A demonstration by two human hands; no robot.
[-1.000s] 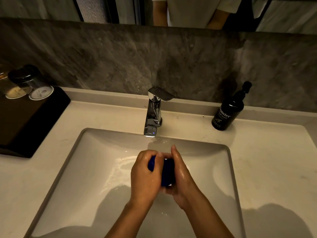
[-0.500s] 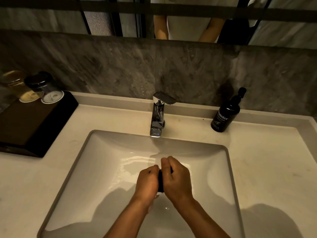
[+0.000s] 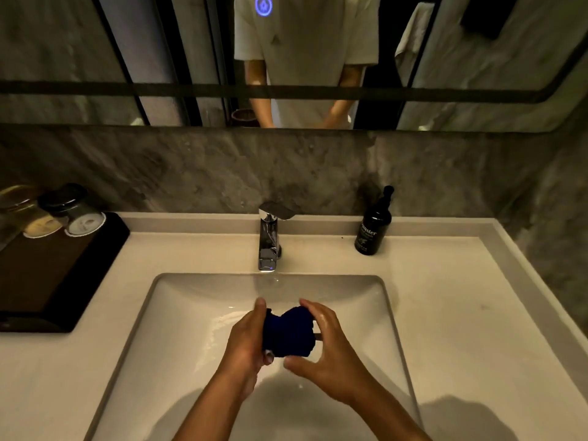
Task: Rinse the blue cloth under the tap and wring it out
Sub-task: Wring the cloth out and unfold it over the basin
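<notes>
the dark blue bunched cloth [image 3: 288, 334] was held over the white rectangular sink basin [image 3: 178, 313], in front of the chrome tap [image 3: 269, 246]. the left hand [image 3: 246, 342] gripped its left side, and the right hand [image 3: 331, 354] curled round its right side, thumb just beneath

"unster" on black bottle [image 3: 373, 229]
</notes>
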